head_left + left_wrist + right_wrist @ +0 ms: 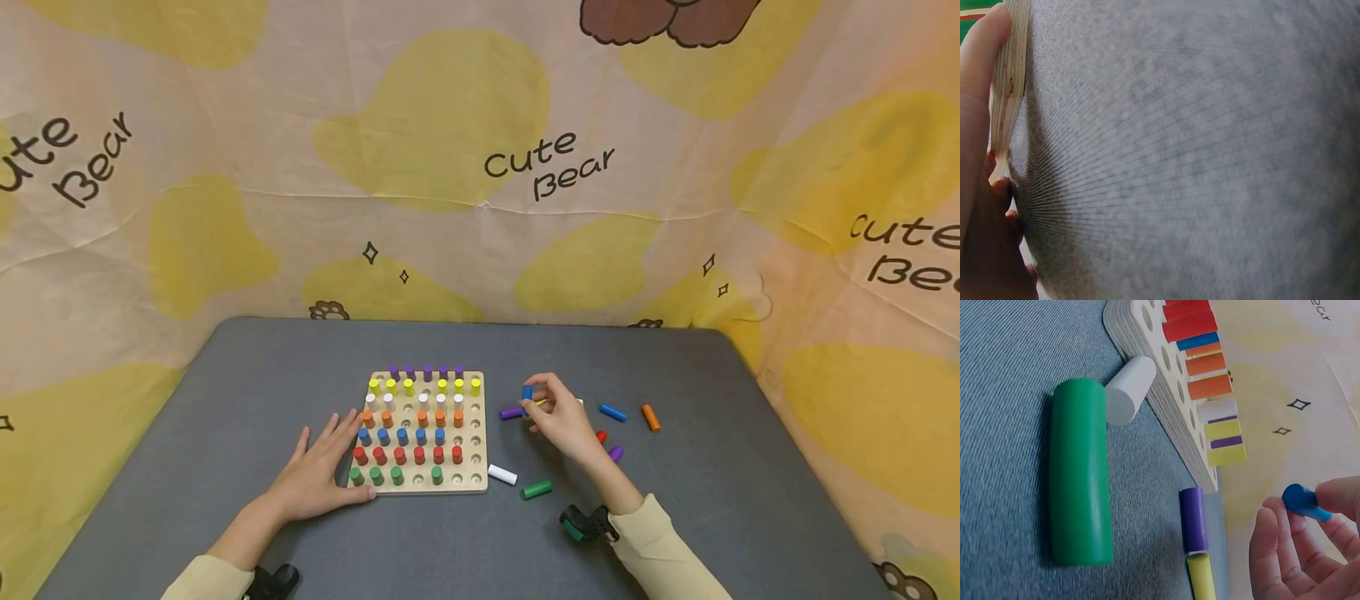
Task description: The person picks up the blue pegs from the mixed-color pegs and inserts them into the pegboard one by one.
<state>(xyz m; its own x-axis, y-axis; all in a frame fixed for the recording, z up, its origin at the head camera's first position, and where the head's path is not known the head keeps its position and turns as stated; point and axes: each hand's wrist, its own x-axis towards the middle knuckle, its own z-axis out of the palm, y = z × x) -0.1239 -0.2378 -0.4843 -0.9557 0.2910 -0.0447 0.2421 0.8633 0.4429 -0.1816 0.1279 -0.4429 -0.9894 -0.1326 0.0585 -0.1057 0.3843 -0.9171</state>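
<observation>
My right hand pinches a blue peg between thumb and fingertips, above the tabletop and to the right of a wooden pegboard. That peg points out past the fingertips in the right wrist view. My left hand lies spread along the board's left side, with its thumb on the front left corner. Rows of purple, yellow, white, orange, blue, red and green pegs stand upright in the board. Bare holes show among them, mostly along the right side.
Loose pegs lie right of the board: white, green, purple, yellow, red, another purple, blue and orange. A patterned cloth hangs behind the grey table.
</observation>
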